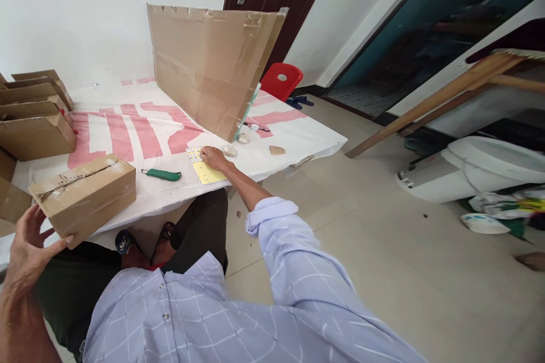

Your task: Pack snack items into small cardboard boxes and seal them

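The left hand grips the near end of the cardboard box at the table's edge. Farther right, the right hand presses on the yellow sheet; whether its fingers pinch anything, I cannot tell. The green cutter lies between.

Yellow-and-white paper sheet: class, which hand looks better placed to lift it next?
Probably the right: the right hand rests on the sheet, while the left hand holds the brown cardboard box, farther away.

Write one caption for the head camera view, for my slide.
Left hand steadies a cardboard box while the right hand touches a yellow sticker sheet.
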`<state>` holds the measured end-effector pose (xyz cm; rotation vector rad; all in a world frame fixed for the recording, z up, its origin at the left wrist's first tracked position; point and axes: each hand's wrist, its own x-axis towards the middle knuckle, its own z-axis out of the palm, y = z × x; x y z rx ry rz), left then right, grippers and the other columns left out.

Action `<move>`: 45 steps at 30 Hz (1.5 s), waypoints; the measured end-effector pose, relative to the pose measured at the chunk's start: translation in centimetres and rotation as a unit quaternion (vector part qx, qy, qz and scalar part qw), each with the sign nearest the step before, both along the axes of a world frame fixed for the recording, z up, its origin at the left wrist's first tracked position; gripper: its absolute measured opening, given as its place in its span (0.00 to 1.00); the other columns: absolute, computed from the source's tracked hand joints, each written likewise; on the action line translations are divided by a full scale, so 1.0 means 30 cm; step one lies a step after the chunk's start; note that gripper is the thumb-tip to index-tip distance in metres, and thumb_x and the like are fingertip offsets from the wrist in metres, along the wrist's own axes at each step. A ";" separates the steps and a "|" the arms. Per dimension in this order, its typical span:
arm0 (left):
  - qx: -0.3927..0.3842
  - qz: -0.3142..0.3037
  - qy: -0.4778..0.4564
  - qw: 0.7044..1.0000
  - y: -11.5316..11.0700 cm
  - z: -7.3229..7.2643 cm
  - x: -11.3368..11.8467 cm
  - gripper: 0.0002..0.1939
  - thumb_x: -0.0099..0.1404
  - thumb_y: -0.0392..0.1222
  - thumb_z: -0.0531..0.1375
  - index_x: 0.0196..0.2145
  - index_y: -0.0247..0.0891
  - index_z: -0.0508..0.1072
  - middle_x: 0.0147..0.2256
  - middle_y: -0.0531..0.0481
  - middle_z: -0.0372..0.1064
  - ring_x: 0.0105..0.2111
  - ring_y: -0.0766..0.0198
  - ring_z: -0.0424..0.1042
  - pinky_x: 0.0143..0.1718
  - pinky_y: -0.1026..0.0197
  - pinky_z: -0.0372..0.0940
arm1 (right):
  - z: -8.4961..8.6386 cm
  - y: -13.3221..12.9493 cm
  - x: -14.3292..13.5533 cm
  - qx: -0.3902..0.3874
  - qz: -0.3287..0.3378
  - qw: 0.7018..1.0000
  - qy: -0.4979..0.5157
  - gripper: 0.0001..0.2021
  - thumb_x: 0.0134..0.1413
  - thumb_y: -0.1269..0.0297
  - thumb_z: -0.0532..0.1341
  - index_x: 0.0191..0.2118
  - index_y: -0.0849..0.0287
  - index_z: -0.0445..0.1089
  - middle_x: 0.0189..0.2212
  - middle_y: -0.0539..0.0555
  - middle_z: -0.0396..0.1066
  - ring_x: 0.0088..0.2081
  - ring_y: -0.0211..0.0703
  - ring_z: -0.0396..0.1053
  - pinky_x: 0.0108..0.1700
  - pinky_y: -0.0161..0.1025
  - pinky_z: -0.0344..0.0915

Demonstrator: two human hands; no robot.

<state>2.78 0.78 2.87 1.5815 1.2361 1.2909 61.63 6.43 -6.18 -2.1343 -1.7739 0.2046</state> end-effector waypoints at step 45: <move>0.010 -0.036 -0.014 0.999 0.010 -0.121 -0.050 0.64 0.42 0.57 0.86 0.72 0.48 0.64 0.77 0.29 0.61 0.78 0.30 0.59 0.67 0.36 0.71 | -0.070 -0.113 -0.284 0.126 0.068 0.987 -0.076 0.18 0.74 0.67 0.53 0.56 0.54 0.80 0.55 0.66 0.78 0.59 0.61 0.72 0.62 0.51 0.69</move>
